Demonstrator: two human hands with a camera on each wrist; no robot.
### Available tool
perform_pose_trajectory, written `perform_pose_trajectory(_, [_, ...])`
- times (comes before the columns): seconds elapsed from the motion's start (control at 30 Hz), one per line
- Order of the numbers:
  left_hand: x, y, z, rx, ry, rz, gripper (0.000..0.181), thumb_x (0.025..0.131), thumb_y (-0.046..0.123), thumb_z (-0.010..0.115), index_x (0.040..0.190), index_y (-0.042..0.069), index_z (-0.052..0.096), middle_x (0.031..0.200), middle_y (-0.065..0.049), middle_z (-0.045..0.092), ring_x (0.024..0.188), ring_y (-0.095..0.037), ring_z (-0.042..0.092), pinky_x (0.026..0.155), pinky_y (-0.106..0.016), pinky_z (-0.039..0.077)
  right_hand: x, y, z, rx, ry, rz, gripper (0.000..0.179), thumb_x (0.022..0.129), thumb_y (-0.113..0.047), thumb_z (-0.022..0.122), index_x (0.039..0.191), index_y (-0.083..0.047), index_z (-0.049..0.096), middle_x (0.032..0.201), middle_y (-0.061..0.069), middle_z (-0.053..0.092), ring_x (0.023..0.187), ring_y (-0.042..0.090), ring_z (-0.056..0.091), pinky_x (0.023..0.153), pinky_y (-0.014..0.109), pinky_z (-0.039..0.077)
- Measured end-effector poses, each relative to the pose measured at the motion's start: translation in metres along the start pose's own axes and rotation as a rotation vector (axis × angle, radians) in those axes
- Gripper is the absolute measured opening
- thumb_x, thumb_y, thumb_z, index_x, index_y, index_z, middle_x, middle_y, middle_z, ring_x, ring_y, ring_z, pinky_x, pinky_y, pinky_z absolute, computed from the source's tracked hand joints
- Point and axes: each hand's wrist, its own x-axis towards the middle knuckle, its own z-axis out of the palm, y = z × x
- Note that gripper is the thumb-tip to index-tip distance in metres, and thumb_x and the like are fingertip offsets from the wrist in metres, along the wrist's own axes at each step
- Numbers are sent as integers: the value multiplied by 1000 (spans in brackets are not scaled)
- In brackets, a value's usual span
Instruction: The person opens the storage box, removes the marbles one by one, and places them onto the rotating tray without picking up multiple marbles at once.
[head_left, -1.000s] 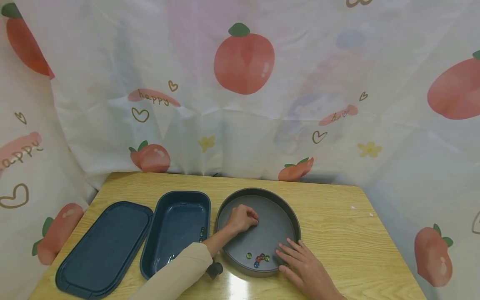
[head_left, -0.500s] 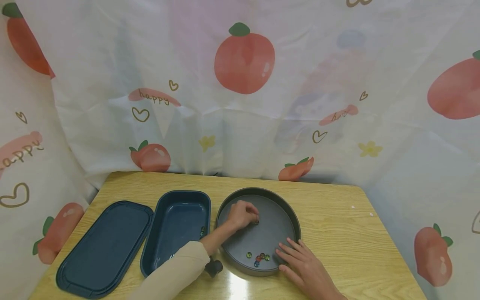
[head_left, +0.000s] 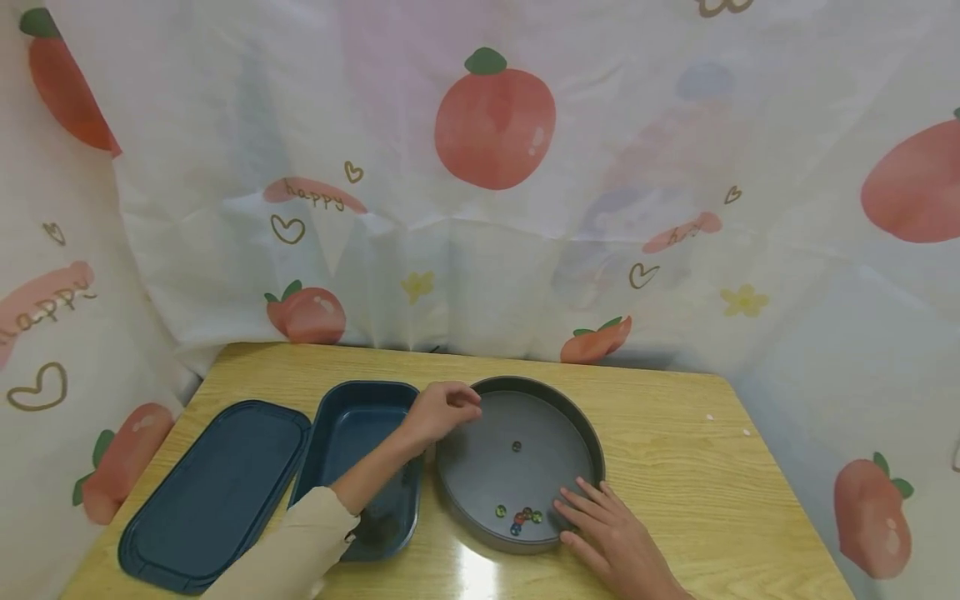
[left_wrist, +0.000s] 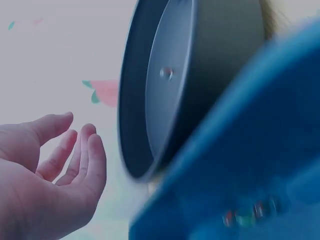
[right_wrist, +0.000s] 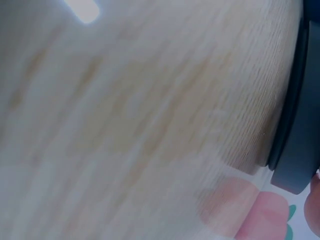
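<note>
My left hand point(head_left: 442, 410) hovers over the gap between the blue rectangular container point(head_left: 356, 450) and the round dark grey pan point(head_left: 551, 467). In the left wrist view that hand point(left_wrist: 57, 182) has its thumb apart from loosely bent fingers, and nothing lies between them. A single marble point(head_left: 517, 447) lies near the pan's middle. Toward the pan's front is a cluster of several coloured marbles point(head_left: 527, 517). Blurred marbles point(left_wrist: 245, 218) sit inside the blue container. My right hand point(head_left: 618, 537) rests at the pan's right front rim, its fingers spread over the edge.
Left of the container lies a flat dark blue lid point(head_left: 217, 492) on the wooden table point(head_left: 675, 450). A white curtain printed with fruit point(head_left: 495, 129) hangs behind the table. Two small white specks point(head_left: 709, 417) mark the table's right side.
My left hand has risen from the pan's middle and moved left toward the container. A marble now shows where its fingertips were. The right hand has stayed at the rim.
</note>
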Motion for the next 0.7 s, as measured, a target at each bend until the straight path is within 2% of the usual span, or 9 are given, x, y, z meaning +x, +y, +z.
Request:
perform_pose_trajectory(0.17, [-10,-13,-31,-57,69,-35,16,93,9,70,106,-1,70,90,-6,70,86,-28,66,79,-47,54,2,1,1,3,7,-12,40,87,-32,78,123,-15,73,130,1,66,128,28,55,117,24,11])
perform_pose_trajectory(0.33, [-17,-33,-53,-14,118,-109,10,93,6,70,100,-1,70,84,-6,68,80,-25,66,78,-46,55,3,1,1,3,15,-25,41,86,-30,78,123,-15,73,130,2,66,126,29,55,117,25,11])
perform_pose_trajectory(0.47, [-22,-46,-61,40,83,-163,9,91,5,71,99,2,71,82,-3,68,78,-24,66,73,-41,55,4,1,0,-5,18,-37,41,86,-31,78,124,-15,73,131,2,65,126,28,56,117,24,11])
perform_pose_trajectory(0.7, [-24,-61,-59,150,-20,-167,15,86,5,74,101,-1,72,81,-1,69,75,-16,66,68,-34,53,2,1,2,-22,35,-61,40,87,-31,77,123,-14,73,128,3,66,124,28,57,117,23,11])
